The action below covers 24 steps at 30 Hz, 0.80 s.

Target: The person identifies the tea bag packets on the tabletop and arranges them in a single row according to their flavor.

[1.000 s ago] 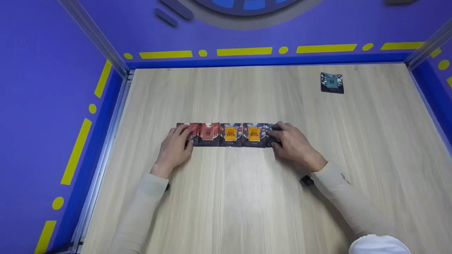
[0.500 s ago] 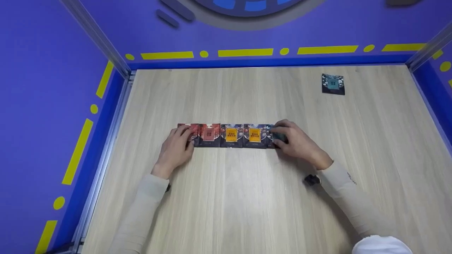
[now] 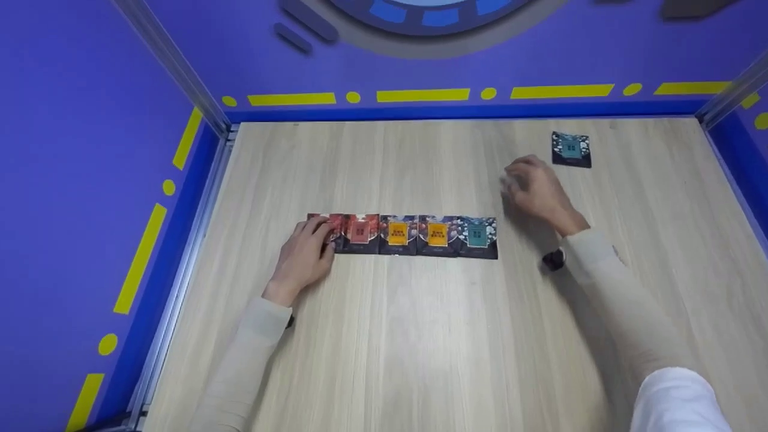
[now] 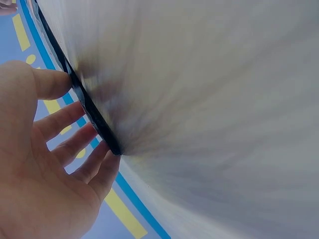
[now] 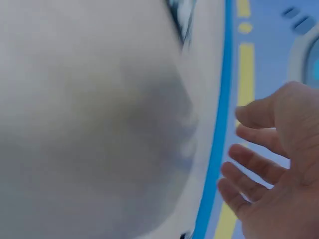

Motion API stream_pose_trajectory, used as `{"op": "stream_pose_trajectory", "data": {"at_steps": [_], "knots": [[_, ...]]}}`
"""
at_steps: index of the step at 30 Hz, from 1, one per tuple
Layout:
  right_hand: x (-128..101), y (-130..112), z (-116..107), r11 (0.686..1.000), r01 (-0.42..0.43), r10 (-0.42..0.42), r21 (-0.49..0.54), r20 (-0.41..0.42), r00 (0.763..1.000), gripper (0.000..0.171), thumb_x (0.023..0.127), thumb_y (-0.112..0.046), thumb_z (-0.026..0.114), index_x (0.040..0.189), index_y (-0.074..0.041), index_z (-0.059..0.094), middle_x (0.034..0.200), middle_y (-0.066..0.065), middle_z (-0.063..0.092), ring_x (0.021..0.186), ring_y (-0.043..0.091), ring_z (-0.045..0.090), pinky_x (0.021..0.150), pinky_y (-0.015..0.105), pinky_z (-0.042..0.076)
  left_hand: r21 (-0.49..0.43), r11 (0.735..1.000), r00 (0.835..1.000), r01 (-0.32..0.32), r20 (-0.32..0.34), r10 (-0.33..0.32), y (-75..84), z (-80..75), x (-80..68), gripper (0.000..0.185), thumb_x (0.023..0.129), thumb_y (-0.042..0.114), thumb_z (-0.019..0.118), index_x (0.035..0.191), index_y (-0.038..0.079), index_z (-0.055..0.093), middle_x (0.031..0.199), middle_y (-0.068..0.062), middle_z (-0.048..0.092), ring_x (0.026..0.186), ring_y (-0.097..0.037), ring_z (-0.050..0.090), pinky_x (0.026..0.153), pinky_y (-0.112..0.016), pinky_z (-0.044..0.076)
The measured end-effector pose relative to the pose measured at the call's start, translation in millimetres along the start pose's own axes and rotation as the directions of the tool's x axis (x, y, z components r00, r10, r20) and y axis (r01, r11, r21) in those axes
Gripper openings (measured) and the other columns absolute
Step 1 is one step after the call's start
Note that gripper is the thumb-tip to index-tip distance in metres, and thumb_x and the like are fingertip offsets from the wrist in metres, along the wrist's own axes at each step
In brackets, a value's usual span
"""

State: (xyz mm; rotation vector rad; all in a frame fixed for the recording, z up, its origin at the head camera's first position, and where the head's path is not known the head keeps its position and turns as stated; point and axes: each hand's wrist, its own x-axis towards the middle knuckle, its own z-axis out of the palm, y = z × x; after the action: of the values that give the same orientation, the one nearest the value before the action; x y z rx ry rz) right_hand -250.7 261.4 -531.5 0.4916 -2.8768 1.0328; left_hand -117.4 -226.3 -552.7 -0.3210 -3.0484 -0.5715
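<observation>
A row of several small dark packets lies across the middle of the wooden table [image 3: 420,336]: two red ones [image 3: 359,233], two orange ones [image 3: 398,234] and a teal one [image 3: 477,237] at the right end. My left hand [image 3: 306,252] rests with straight fingers on the leftmost red packet; in the left wrist view its fingers [image 4: 75,144] touch the dark packet edge [image 4: 89,107]. My right hand [image 3: 534,186] hovers open and empty above the table, between the row and a lone teal packet [image 3: 570,149] at the back right. In the right wrist view its fingers [image 5: 259,149] are spread.
Purple walls with yellow dashes enclose the table on the left, back and right. A metal rail [image 3: 180,264] runs along the left edge. A dark wrist strap [image 3: 553,259] shows on the right sleeve.
My right hand let go of the teal packet at the row's right end and rose toward the back right. The left hand stayed on the row's left end.
</observation>
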Motion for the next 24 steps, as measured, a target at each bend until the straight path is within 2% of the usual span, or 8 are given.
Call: {"op": "stream_pose_trajectory", "data": {"at_steps": [5,9,17,20,24], "knots": [[19,19,-5,0.998,-0.052,0.051,-0.016,-0.047,0.998,0.033,0.102,-0.012,0.066,0.126,0.01,0.071,0.135,0.027,0.061,0.129,0.048,0.057,0.115,0.062,0.044,0.001,1.0,1.0,0.0,0.003,0.0,-0.7,1.2,-0.3,0.045,0.103,0.021,0.062,0.146,0.006,0.063,0.155,-0.014,0.056,0.142,-0.038,0.051,0.118,-0.052,0.046],[28,30,-10,0.994,-0.103,0.102,-0.025,-0.048,0.994,0.036,0.104,-0.014,0.062,0.131,0.009,0.068,0.142,0.027,0.058,0.136,0.049,0.052,0.119,0.063,0.039,0.001,1.0,1.0,0.0,0.005,0.0,-0.5,1.1,0.8,0.046,0.103,0.021,0.063,0.146,0.006,0.063,0.155,-0.014,0.055,0.142,-0.037,0.051,0.118,-0.052,0.046],[35,53,-24,0.982,-0.179,0.177,-0.065,-0.035,0.984,0.045,0.108,-0.021,0.053,0.142,0.006,0.062,0.155,0.028,0.049,0.147,0.051,0.042,0.122,0.067,0.034,0.013,1.0,1.0,0.0,-0.004,0.0,-0.8,1.7,1.4,0.047,0.103,0.021,0.063,0.146,0.005,0.063,0.155,-0.014,0.056,0.141,-0.038,0.052,0.117,-0.053,0.047],[35,60,-28,0.977,-0.202,0.199,-0.067,-0.049,0.979,0.048,0.11,-0.024,0.051,0.146,0.006,0.059,0.16,0.029,0.044,0.151,0.052,0.038,0.124,0.067,0.031,0.01,1.0,1.0,-0.002,-0.01,0.003,-0.4,1.4,1.1,0.046,0.102,0.021,0.064,0.146,0.006,0.063,0.155,-0.014,0.056,0.141,-0.037,0.053,0.116,-0.054,0.048],[35,71,-33,0.975,-0.205,0.197,-0.086,-0.094,0.976,0.047,0.109,-0.019,0.051,0.148,0.008,0.057,0.162,0.03,0.042,0.15,0.053,0.039,0.124,0.065,0.032,0.007,1.0,1.0,-0.01,-0.014,0.011,-0.6,0.4,0.7,0.046,0.102,0.021,0.064,0.145,0.005,0.063,0.154,-0.014,0.056,0.14,-0.038,0.053,0.114,-0.054,0.05]]}}
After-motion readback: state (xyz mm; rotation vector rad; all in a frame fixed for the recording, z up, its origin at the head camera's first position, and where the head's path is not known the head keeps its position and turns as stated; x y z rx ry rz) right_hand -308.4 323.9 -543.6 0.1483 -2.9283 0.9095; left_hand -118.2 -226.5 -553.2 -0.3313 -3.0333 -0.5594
